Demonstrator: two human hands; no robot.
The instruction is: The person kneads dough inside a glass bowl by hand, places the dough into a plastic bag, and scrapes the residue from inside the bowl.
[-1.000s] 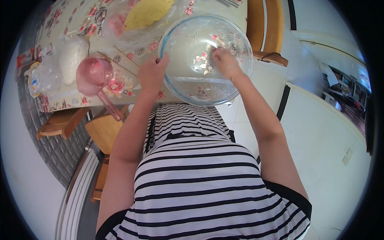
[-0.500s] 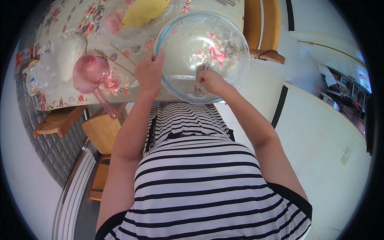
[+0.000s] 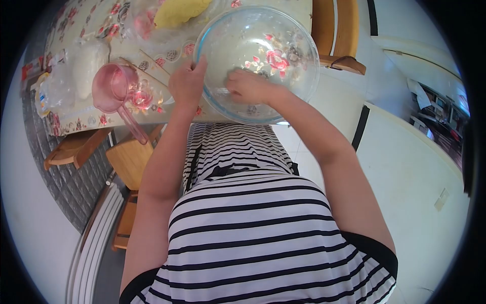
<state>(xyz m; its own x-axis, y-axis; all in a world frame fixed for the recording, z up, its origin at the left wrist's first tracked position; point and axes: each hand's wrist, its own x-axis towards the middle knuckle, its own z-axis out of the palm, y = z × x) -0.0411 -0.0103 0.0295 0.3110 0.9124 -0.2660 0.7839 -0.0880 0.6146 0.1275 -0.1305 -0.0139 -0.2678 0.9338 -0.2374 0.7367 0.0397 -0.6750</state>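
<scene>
A large clear glass bowl [image 3: 225,48] with a bluish tint along its left rim stands at the table's near edge. The flowered tablecloth shows through its bottom. My left hand [image 3: 187,83] is closed on the bowl's left rim, thumb on the inner side. Inside the bowl is my right hand [image 3: 250,88], low over the bottom, its fingers curled downward. What those fingers hold, if anything, is hidden from this angle. Left of my left hand lies a pair of thin wooden chopsticks [image 3: 147,73].
A pink translucent ladle [image 3: 109,91] rests on the flowered tablecloth [image 3: 76,124], its handle over the near edge. Behind it are clear plastic bags [image 3: 61,91], one with something white. A yellow flat piece [image 3: 179,11] lies at the back. Wooden chairs [image 3: 134,159] stand around.
My right hand has moved left inside the bowl, toward its left wall. My left hand keeps its grip on the rim. The view has shifted slightly.
</scene>
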